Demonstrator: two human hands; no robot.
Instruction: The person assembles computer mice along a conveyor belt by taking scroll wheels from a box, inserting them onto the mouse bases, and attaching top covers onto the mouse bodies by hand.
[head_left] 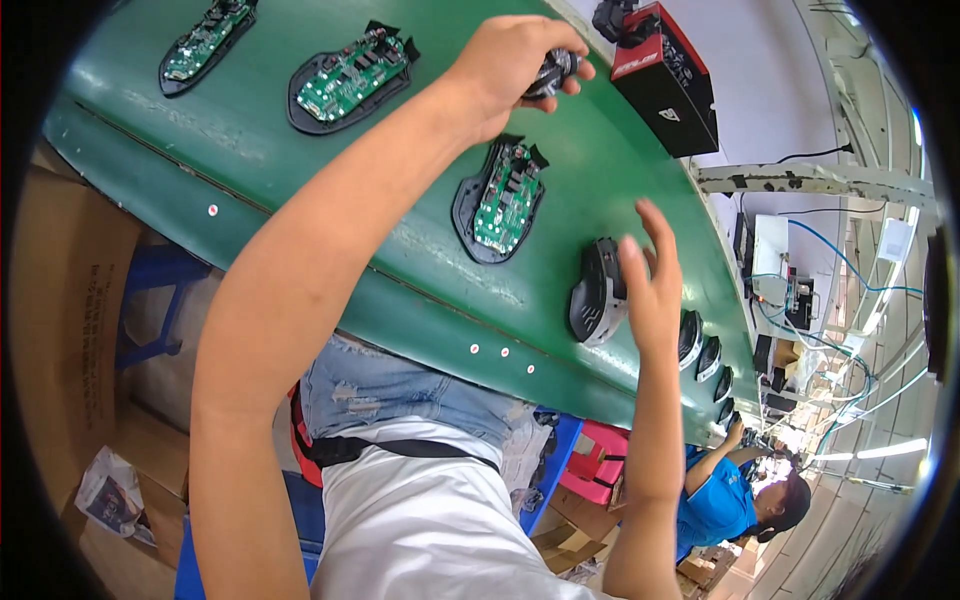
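Observation:
My left hand (525, 72) reaches over the far side of the green bench, its fingers curled around a small black-and-silver part (552, 74) whose kind I cannot make out. Closer to me on the right, my right hand (655, 285) has its thumb and fingers apart and holds nothing. Just left of it lies a black and grey closed housing (598, 295) shaped like a computer mouse; whether the thumb touches it I cannot tell. Between my hands sits a black shell with a green circuit board (505, 205). Two similar boards in shells (352, 80) (205, 42) lie farther left.
A red and black box (665, 85) stands at the bench's far edge, black parts (622, 20) beside it. Several closed housings (708, 358) line the bench on the right, towards a person in a blue shirt (722, 495). A white-painted metal bar (810, 180) crosses beyond.

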